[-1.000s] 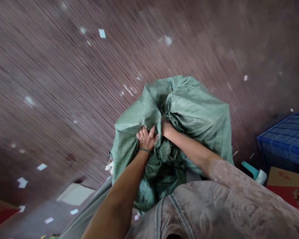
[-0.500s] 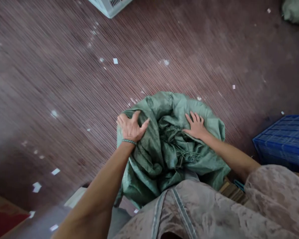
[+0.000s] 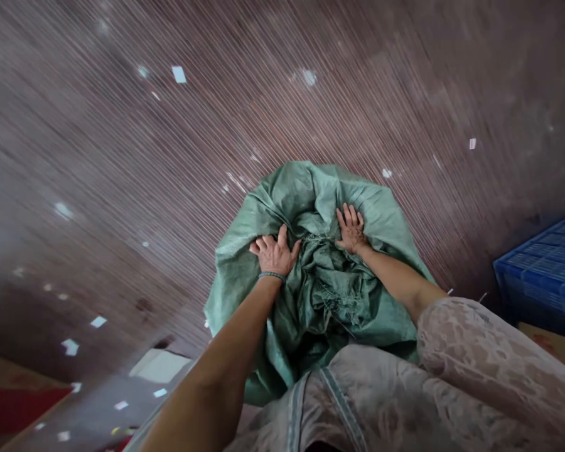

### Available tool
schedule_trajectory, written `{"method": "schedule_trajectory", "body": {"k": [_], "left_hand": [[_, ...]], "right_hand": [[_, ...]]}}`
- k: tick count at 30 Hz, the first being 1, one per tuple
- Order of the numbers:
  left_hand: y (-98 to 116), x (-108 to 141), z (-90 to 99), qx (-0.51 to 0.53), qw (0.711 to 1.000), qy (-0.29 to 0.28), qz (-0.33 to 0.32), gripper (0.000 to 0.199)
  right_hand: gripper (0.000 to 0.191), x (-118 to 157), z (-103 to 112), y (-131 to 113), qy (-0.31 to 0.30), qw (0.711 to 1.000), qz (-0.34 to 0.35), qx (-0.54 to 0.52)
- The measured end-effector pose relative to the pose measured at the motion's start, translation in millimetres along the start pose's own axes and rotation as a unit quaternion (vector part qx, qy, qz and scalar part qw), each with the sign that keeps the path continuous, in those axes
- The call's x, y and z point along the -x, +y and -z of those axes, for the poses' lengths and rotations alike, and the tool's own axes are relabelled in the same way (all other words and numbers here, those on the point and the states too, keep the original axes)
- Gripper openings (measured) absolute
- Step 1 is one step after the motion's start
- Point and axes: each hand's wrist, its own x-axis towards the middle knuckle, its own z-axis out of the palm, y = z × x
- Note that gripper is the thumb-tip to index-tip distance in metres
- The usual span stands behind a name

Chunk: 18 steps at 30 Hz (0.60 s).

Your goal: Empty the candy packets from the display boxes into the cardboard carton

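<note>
A large green woven sack (image 3: 240, 232) lies bunched up in front of my body, with creased folds and frayed threads around its middle. My left hand (image 3: 277, 254), with a braided band at the wrist, rests on the sack left of the frayed middle, its fingers apart. On the other side of the middle, my right hand (image 3: 351, 230) presses on the cloth with its fingers spread. Neither hand grips the fabric visibly. What is inside the sack is hidden.
At the right edge stands a blue plastic crate (image 3: 541, 270), with cardboard (image 3: 553, 345) below it. A red and brown box (image 3: 19, 402) is at the lower left, near a pale flat piece (image 3: 159, 366). Paper scraps lie on the reddish-brown floor (image 3: 122, 157).
Both hands have moved inward, nearer the sack's middle and closer together. The sack looks wider and fuller at the left. The view has shifted, and the white object at the top is out of sight.
</note>
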Motion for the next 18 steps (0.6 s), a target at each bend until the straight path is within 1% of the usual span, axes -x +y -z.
{"method": "schedule_trajectory", "body": {"k": [3,6,8,10,12,13,14,15,16,17,18], "left_hand": [[-4.5,-16.7,-13.8,0.019,1.000,0.010,0.013,0.086],[-7.3,-30.0,-23.2,0.035,0.999,0.015,0.034,0.089],[-6.6,-35.7,-24.2,0.037,0.998,0.012,0.039,0.091],[-5.8,-36.9,-18.1,0.036,0.999,0.012,0.023,0.090],[-7.9,-31.3,-1.8,0.026,0.999,0.020,0.004,0.089],[-10.1,-25.5,10.8,0.020,1.000,0.024,-0.003,0.089],[-12.6,-17.5,26.4,0.015,1.000,0.019,-0.009,0.089],[-14.5,-7.3,44.2,0.015,1.000,0.006,-0.010,0.089],[-14.7,4.8,63.0,0.016,1.000,-0.014,-0.001,0.086],[-12.4,18.8,81.0,0.012,0.999,-0.032,0.018,0.081],[-6.8,34.3,96.3,-0.003,0.999,-0.035,0.041,0.074]], "right_hand": [[0.104,-9.1,-11.9,0.5,0.026,1.000,0.003,0.014],[0.098,-14.6,-10.8,-6.6,0.025,0.999,-0.006,0.032],[0.096,-20.2,0.7,-16.2,0.003,0.999,-0.010,0.041],[0.101,-25.0,23.3,-28.3,-0.014,0.999,-0.020,0.047],[0.105,-20.1,55.9,-39.5,-0.037,0.998,-0.026,0.033],[0.101,-10.5,74.1,-43.6,-0.055,0.998,-0.018,0.015],[0.092,5.3,91.7,-46.4,-0.071,0.997,-0.003,-0.009],[0.083,27.5,107.0,-48.1,-0.076,0.996,0.016,-0.034],[0.076,55.4,118.4,-49.2,-0.061,0.996,0.032,-0.054],[0.073,87.3,124.7,-50.0,-0.024,0.997,0.035,-0.064],[0.072,121.0,125.4,-50.9,0.026,0.998,0.017,-0.062]]}}
